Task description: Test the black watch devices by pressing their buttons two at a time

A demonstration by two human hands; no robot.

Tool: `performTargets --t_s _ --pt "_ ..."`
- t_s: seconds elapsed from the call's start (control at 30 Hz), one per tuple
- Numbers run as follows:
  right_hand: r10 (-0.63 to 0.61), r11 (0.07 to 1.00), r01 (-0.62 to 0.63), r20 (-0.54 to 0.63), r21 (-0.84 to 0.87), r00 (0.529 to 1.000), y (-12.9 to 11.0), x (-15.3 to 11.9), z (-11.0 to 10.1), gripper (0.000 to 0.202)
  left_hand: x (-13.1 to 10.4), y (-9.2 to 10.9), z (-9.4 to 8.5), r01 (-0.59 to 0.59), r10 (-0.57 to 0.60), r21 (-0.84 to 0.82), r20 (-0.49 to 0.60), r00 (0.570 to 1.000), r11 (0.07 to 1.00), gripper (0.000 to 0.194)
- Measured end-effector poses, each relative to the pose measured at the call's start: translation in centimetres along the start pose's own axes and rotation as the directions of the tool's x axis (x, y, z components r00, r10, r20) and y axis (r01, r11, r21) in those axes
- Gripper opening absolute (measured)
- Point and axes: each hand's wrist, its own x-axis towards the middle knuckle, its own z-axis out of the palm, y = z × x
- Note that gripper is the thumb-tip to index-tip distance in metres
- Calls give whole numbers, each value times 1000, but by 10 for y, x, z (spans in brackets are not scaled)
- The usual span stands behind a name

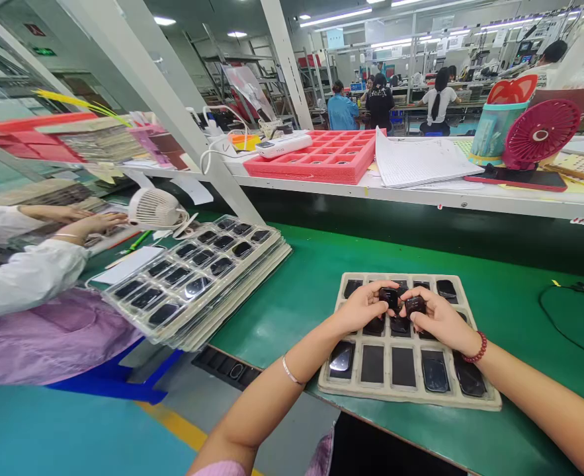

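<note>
"Fingers [377, 285] pinching on both sides in my head feed: the left hand [358, 309] has a rounded black case [389, 297] between thumb and fingertips!"

"And the right hand [438, 320]?"

"Pinching too, on a second black case [415, 305], right beside the first; whether they touch, I can't tell."

"Where exactly?"

"Over the far half of a beige compartment tray [411, 395] on the green tabletop [534, 344]. Dark glossy panels [435, 371] sit in its pockets, one catching light at near left!"

"Around them?"

"Off left I've got stacked trays [229, 297], a white fan [153, 208] near their far end, and a co-worker's white sleeve [28, 281]. Up on the shelf, a red foam tray [311, 170] and a magenta fan [540, 132]!"
</note>
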Motion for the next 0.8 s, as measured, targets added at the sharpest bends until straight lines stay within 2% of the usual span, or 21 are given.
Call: performTargets --t_s 0.8 --pt "23 1000 -22 14 -14 1000 -5 0 1 29 0 0 0 3 -4 29 22 1000 1000 44"
